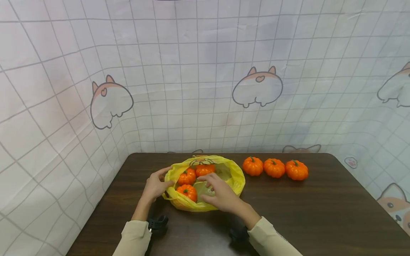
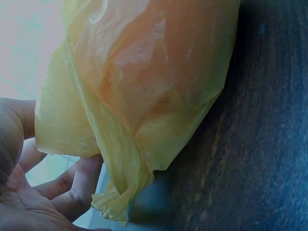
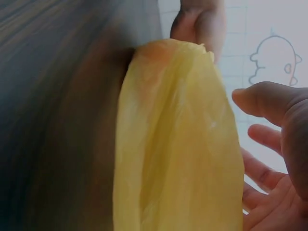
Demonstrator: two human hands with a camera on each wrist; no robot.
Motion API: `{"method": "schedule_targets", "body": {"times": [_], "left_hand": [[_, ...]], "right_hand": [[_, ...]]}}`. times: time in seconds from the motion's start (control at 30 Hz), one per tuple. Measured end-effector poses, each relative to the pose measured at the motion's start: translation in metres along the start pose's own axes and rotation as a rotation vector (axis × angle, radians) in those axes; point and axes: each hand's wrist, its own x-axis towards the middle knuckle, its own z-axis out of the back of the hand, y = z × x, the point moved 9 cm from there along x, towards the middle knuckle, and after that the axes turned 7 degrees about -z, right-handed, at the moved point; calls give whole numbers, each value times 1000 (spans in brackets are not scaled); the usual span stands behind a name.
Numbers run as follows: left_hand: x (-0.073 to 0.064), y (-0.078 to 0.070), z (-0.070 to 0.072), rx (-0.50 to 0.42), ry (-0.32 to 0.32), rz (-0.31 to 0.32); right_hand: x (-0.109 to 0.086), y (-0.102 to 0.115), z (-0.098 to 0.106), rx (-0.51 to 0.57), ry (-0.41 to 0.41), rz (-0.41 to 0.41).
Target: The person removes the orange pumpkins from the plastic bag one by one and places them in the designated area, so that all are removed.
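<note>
Six pumpkins (image 1: 274, 168), one bag (image 1: 237, 177)

Left hand (image 1: 157, 184) holds yellow bag (image 1: 237, 175) — three orange pumpkins (image 1: 187, 192) inside.

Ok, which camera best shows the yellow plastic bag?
The head view: it shows the yellow plastic bag nearly whole, mouth open, three orange pumpkins inside. The left wrist view shows only part of its outside and a twisted corner; the right wrist view, only its outside, cut off at the bottom.
</note>
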Motion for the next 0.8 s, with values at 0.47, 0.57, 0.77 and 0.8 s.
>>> {"method": "schedule_targets", "body": {"times": [0.47,0.57,0.77,0.8], "left_hand": [[0,0,1,9,-7,-8],[-1,-1,1,10,-7,-9],[-1,-1,0,14,-8,-11],[-1,-1,0,14,-8,-11]], "right_hand": [[29,-5,-24,-1,174,-128],[32,-11,-30,12,198,-148],[34,-20,-38,36,246,-185],[34,-22,-39,36,252,-192]]}}
